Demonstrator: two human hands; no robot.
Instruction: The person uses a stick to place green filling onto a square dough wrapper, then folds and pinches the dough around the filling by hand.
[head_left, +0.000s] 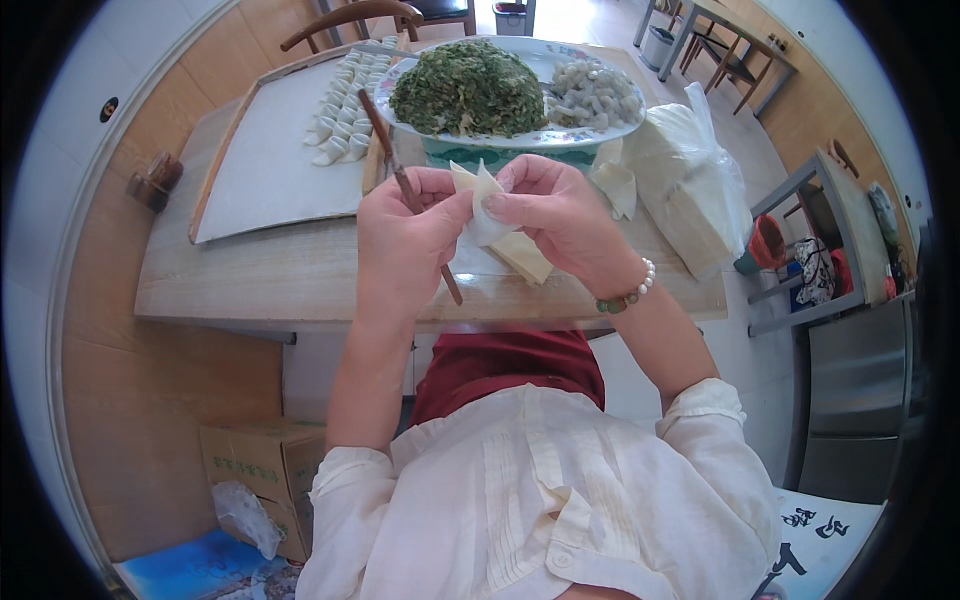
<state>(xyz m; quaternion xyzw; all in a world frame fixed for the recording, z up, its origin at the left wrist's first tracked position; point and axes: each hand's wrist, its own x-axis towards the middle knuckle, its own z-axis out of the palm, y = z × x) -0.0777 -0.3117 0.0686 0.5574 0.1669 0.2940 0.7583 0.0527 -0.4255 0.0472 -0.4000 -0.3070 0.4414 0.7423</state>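
Observation:
Between the fingertips of both hands is a folded dough wrapper (486, 206), its pointed corners up. My left hand (412, 236) pinches its left side and also holds a thin brown stick (409, 187) slanting across the palm. My right hand (559, 217), with a beaded bracelet (626, 292) at the wrist, pinches the other side. Below them a stack of flat wrappers (525, 257) lies on the table. Just beyond the hands, a large oval plate (480, 139) bears a mound of chopped green filling (469, 90) and a pile of peeled shrimp (594, 94). Whether the folded wrapper holds filling is hidden.
Left of the plate, a wood-edged tray (277, 142) holds rows of folded wontons (341, 112). A plastic bag of wrappers (682, 180) stands at the right, beside a loose wrapper (616, 184). Jars (156, 182) sit at the table's left edge. A cardboard box (259, 469) is below left.

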